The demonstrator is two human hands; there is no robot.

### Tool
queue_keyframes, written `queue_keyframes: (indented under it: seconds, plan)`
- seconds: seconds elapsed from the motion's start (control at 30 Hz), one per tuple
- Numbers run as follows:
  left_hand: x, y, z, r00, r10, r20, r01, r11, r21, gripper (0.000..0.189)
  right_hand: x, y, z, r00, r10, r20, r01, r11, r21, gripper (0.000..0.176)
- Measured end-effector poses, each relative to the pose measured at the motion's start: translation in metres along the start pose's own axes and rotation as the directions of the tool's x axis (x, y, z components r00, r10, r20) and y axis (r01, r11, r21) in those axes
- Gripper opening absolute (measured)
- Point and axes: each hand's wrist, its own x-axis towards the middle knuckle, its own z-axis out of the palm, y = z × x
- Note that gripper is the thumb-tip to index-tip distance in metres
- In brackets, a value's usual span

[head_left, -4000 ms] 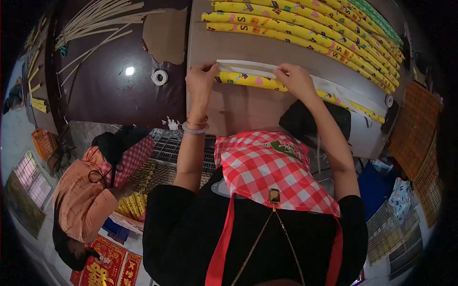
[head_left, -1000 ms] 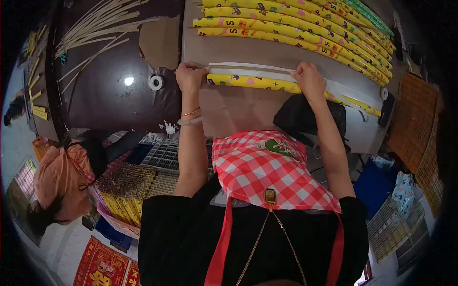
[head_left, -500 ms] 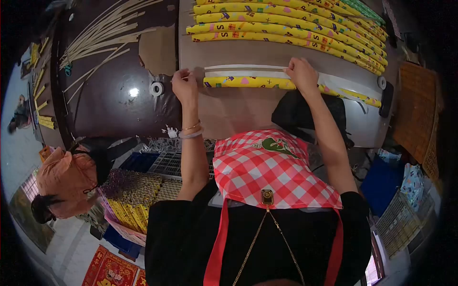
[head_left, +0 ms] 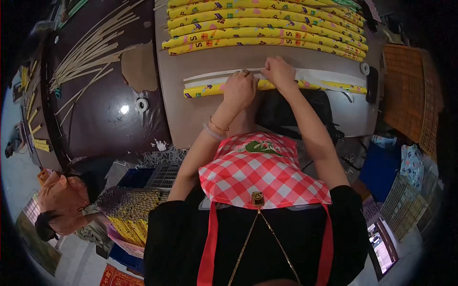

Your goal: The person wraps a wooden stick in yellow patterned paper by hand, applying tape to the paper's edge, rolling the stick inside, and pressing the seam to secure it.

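Wrapping looks like the step in hand. In the head view, the only one, a long yellow patterned roll [head_left: 205, 89] lies across the brown worktop [head_left: 210, 119], with a white paper strip [head_left: 210, 76] just beyond it. Both hands sit close together near its middle. The left hand [head_left: 241, 88], bracelets at the wrist, is knuckles-up, its fingers curled down over the roll and clasping it. The right hand [head_left: 279, 74] sits just beside it with bent fingertips pressed where strip and roll meet. Whether they pinch the paper or only press on it cannot be told.

A row of finished yellow rolls [head_left: 262, 24] lies side by side at the far edge, apart from the one being worked. A tape ring [head_left: 141, 104] and thin pale sticks [head_left: 86, 52] rest on the dark table to the left. Another person [head_left: 57, 200] bends beside a crate of yellow tubes [head_left: 129, 214] below.

As a judgement, the next move calls for even pressure from both hands, so that the loose white edge lies flat and straight along the whole roll.
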Motion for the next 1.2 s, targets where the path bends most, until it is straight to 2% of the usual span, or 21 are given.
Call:
queue_keyframes:
  seconds: [0.1, 0.2, 0.3, 0.37, 0.47, 0.53, 0.63, 0.67, 0.7, 0.73, 0.8, 0.83, 0.9, 0.93, 1.0, 1.13, 1.2]
  plan:
    - [-0.001, -0.004, 0.004, 0.999, -0.002, 0.039, 0.001, 1.000, 0.007, 0.019, -0.001, -0.002, -0.003, 1.000, 0.005, 0.001, -0.005, 1.000, -0.012, 0.019]
    - [-0.005, -0.010, 0.005, 1.000, -0.006, -0.006, 0.007, 0.999, 0.034, 0.018, -0.001, -0.002, -0.002, 1.000, 0.001, 0.004, -0.001, 1.000, -0.015, 0.020]
    - [-0.007, -0.018, -0.004, 1.000, 0.016, 0.003, -0.016, 1.000, -0.020, 0.019, -0.001, -0.002, -0.002, 1.000, -0.003, 0.004, 0.003, 1.000, -0.014, 0.020]
    - [-0.008, -0.024, -0.009, 0.999, -0.047, 0.026, 0.049, 0.995, -0.088, 0.021, 0.000, -0.001, -0.002, 1.000, 0.005, 0.010, -0.004, 1.000, -0.020, 0.019]
    - [-0.011, -0.041, -0.016, 0.996, -0.086, 0.025, 0.088, 0.992, -0.086, 0.022, 0.002, 0.003, 0.001, 1.000, 0.016, 0.026, -0.016, 1.000, 0.010, 0.019]
    - [-0.010, -0.055, -0.021, 0.998, -0.050, -0.026, 0.046, 0.989, -0.144, 0.026, 0.002, 0.002, 0.001, 0.998, 0.037, 0.047, -0.037, 0.999, -0.004, 0.018]
    - [-0.012, -0.068, -0.031, 0.993, -0.107, 0.053, 0.117, 0.962, -0.246, 0.028, 0.001, 0.000, -0.001, 0.998, 0.044, 0.049, -0.046, 0.998, 0.033, 0.019]
    - [-0.012, -0.068, -0.037, 0.975, -0.178, 0.131, 0.211, 0.930, -0.300, 0.029, 0.001, 0.001, 0.001, 0.998, 0.050, 0.049, -0.051, 0.998, 0.035, 0.019]
    - [-0.012, -0.069, -0.043, 0.947, -0.242, 0.213, 0.305, 0.888, -0.345, 0.029, 0.000, 0.003, 0.004, 1.000, 0.029, 0.004, -0.029, 1.000, 0.009, 0.020]
    - [-0.012, -0.071, -0.046, 0.947, -0.239, 0.217, 0.303, 0.889, -0.344, 0.029, 0.000, 0.004, 0.005, 0.999, 0.006, -0.041, -0.006, 1.000, -0.019, 0.020]
    - [-0.012, -0.077, -0.053, 0.947, -0.281, 0.156, 0.304, 0.940, -0.152, 0.029, -0.001, 0.005, 0.005, 0.999, 0.013, -0.047, -0.013, 1.000, -0.012, 0.020]
    - [-0.012, -0.079, -0.060, 0.947, -0.279, 0.161, 0.303, 0.941, -0.150, 0.029, -0.001, 0.004, 0.005, 0.999, 0.013, -0.049, -0.014, 1.000, -0.007, 0.020]
    - [-0.010, -0.081, -0.074, 0.852, -0.389, 0.350, 0.434, 0.899, -0.057, 0.032, 0.000, 0.001, 0.000, 0.999, 0.039, -0.009, -0.040, 0.999, -0.017, 0.021]
    - [-0.011, -0.085, -0.076, 0.852, -0.387, 0.351, 0.431, 0.901, -0.054, 0.032, 0.000, -0.001, -0.001, 0.998, 0.061, 0.030, -0.060, 0.998, -0.030, 0.021]
    - [-0.016, -0.094, -0.080, 0.878, -0.369, 0.304, 0.430, 0.887, -0.168, 0.030, -0.002, -0.002, -0.002, 0.999, 0.052, 0.009, -0.052, 0.998, -0.022, 0.021]
    - [-0.025, -0.109, -0.089, 0.883, -0.343, 0.321, 0.423, 0.878, -0.224, 0.030, -0.002, -0.002, 0.000, 0.999, 0.040, -0.016, -0.041, 0.998, -0.037, 0.022]
    - [-0.028, -0.107, -0.097, 0.805, -0.462, 0.372, 0.581, 0.742, -0.336, 0.028, -0.002, -0.001, 0.002, 0.999, 0.046, -0.018, -0.046, 0.999, -0.021, 0.021]
